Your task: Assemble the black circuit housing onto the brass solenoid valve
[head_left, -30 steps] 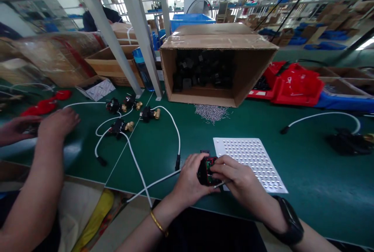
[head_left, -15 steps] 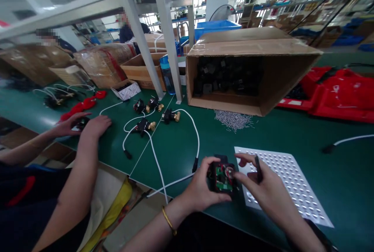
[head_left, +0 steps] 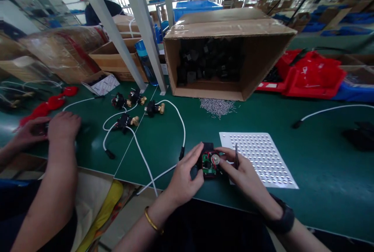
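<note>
A small open black housing with a green circuit board [head_left: 208,163] is held over the front of the bench. My left hand [head_left: 184,176] grips it along its left side, fingers and thumb closed around it. A round metallic disc [head_left: 215,159] with red wire beside it sits at the right part of the board. My right hand [head_left: 242,172], wearing a dark wristband, is at the right side of the housing, thumb and forefinger by the disc. Dark tweezers [head_left: 236,155] stick up from between its fingers. A white sheet with rows of shiny round domes [head_left: 260,158] lies beyond that hand.
Black units with brass fittings [head_left: 125,121] and white cables [head_left: 143,158] lie left. A tipped cardboard box [head_left: 204,92] holds black parts; small metal pins [head_left: 219,107] are heaped before it. Red bins [head_left: 300,88] stand right. A co-worker's arm [head_left: 62,158] works at far left.
The view has shifted, so the bench appears further left. My right fingers have closed in from beside the housing to the disc. My left hand's fingers now lie straighter along the housing.
</note>
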Demonstrator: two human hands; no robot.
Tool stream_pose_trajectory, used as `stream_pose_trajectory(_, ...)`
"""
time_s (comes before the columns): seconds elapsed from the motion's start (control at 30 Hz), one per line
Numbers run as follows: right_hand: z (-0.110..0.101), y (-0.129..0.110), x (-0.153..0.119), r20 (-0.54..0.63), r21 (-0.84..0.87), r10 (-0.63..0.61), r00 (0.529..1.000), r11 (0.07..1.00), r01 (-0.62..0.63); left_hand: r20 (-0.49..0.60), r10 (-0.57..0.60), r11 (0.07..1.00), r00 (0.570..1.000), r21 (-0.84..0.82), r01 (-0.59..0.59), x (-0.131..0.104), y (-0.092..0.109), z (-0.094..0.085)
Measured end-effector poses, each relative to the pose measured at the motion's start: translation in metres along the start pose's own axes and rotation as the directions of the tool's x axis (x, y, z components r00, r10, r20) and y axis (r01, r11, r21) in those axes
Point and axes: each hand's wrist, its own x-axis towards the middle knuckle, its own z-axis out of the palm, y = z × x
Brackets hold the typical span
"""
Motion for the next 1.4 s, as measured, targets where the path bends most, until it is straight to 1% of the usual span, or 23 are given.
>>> stream_pose_trajectory(0.07, 0.001, -0.001, -0.001, -0.014, -0.013, -0.016, 1.000, 1.000, 0.016, -0.049, 0.004, 0.998, 0.999, 0.056, -0.002, 0.000, 0.001, 0.003)
stream_pose_trajectory(0.13, 0.001, 0.000, -0.001, -0.022, -0.020, -0.027, 0.999, 0.999, 0.027, -0.075, 0.020, 0.996, 0.997, 0.090, -0.013, -0.001, 0.002, 0.003)
stream_pose_trajectory(0.2, 0.001, 0.002, -0.001, -0.027, -0.012, -0.023, 0.999, 1.000, 0.023, -0.059, 0.047, 0.994, 0.997, 0.104, -0.040, -0.002, 0.002, 0.002)
stream_pose_trajectory(0.3, 0.002, 0.005, -0.001, -0.041, 0.010, -0.009, 0.999, 1.000, 0.009, -0.001, 0.063, 0.993, 0.998, 0.095, -0.063, -0.003, 0.002, 0.001)
stream_pose_trajectory(0.37, 0.003, 0.006, -0.001, -0.051, 0.022, -0.012, 0.999, 1.000, 0.013, 0.002, 0.032, 0.998, 0.999, 0.049, -0.032, -0.003, 0.000, 0.002)
stream_pose_trajectory(0.47, 0.004, 0.006, -0.002, -0.037, 0.030, -0.050, 0.998, 0.998, 0.051, -0.040, -0.060, 0.992, 0.997, -0.117, 0.055, -0.001, -0.005, 0.004)
stream_pose_trajectory(0.53, 0.002, 0.006, -0.002, -0.016, 0.039, -0.061, 0.998, 0.997, 0.062, -0.048, -0.098, 0.971, 0.994, -0.222, 0.085, 0.001, -0.009, 0.005)
stream_pose_trajectory(0.63, -0.003, 0.009, 0.001, -0.008, 0.053, -0.037, 0.999, 0.998, 0.037, -0.029, -0.065, 0.961, 0.997, -0.272, 0.055, 0.005, -0.011, 0.004)
stream_pose_trajectory(0.73, -0.010, 0.009, 0.006, -0.014, 0.025, -0.061, 0.998, 0.998, 0.062, -0.018, -0.018, 0.970, 1.000, -0.245, 0.013, 0.009, -0.010, 0.004)
stream_pose_trajectory(0.8, -0.015, 0.007, 0.011, 0.010, -0.014, -0.079, 0.997, 0.997, 0.079, -0.025, -0.006, 0.977, 1.000, -0.213, 0.001, 0.010, -0.008, 0.003)
stream_pose_trajectory(0.9, -0.021, -0.001, 0.017, 0.085, -0.068, -0.099, 0.991, 0.992, 0.105, -0.035, 0.014, 0.987, 0.999, -0.160, -0.020, 0.015, -0.003, 0.000)
stream_pose_trajectory(1.03, -0.029, -0.014, 0.025, 0.217, -0.173, -0.125, 0.968, 0.971, 0.164, 0.020, 0.034, 0.999, 0.999, -0.033, -0.033, 0.026, 0.010, -0.007)
stream_pose_trajectory(1.13, -0.034, -0.025, 0.030, 0.311, -0.261, -0.110, 0.944, 0.945, 0.196, 0.042, 0.007, 0.998, 0.999, 0.057, -0.009, 0.037, 0.022, -0.011)
stream_pose_trajectory(1.2, -0.035, -0.033, 0.034, 0.335, -0.339, -0.116, 0.935, 0.911, 0.234, 0.037, -0.012, 0.995, 0.999, 0.099, 0.008, 0.043, 0.027, -0.011)
stream_pose_trajectory(1.3, -0.034, -0.042, 0.040, 0.360, -0.440, -0.116, 0.926, 0.854, 0.278, 0.024, -0.013, 0.994, 1.000, 0.110, 0.010, 0.049, 0.030, -0.010)
stream_pose_trajectory(1.4, -0.033, -0.046, 0.047, 0.375, -0.454, -0.101, 0.921, 0.846, 0.278, -0.010, 0.009, 0.998, 1.000, 0.069, -0.008, 0.051, 0.028, -0.008)
